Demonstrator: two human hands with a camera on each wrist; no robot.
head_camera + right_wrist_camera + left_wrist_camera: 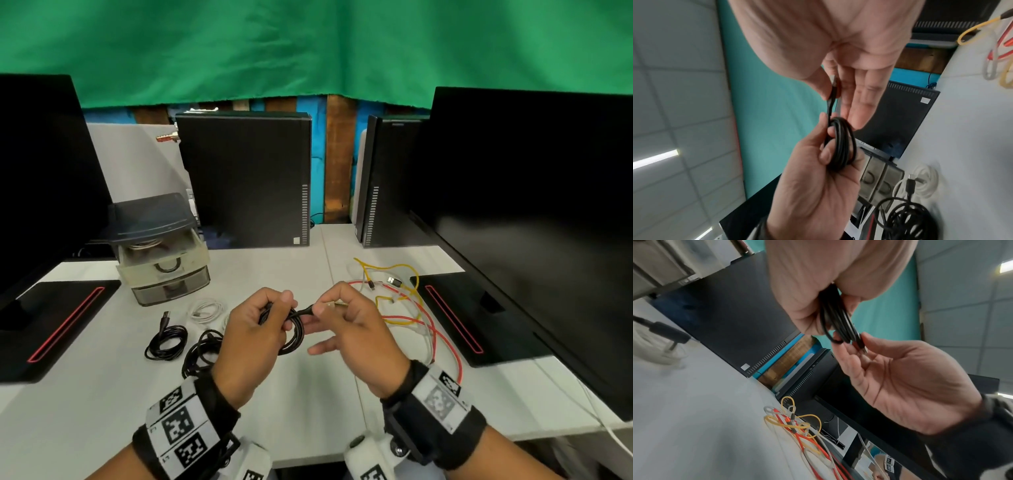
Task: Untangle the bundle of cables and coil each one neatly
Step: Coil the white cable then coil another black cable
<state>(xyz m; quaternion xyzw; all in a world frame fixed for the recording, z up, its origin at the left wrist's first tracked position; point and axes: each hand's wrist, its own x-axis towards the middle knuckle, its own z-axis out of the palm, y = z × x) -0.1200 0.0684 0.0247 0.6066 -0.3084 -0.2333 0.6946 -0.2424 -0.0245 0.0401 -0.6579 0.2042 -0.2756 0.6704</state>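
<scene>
Above the desk, the left hand gripped the coiled black cable; the right hand, at its 3 o'clock, pinched the plug end.

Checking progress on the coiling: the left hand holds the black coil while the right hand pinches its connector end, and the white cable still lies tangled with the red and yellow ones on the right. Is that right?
Not quite. In the head view the white cable already lies coiled on the left, beside two black coils. The left hand does hold the black coil, and the right hand pinches its connector end.
</scene>
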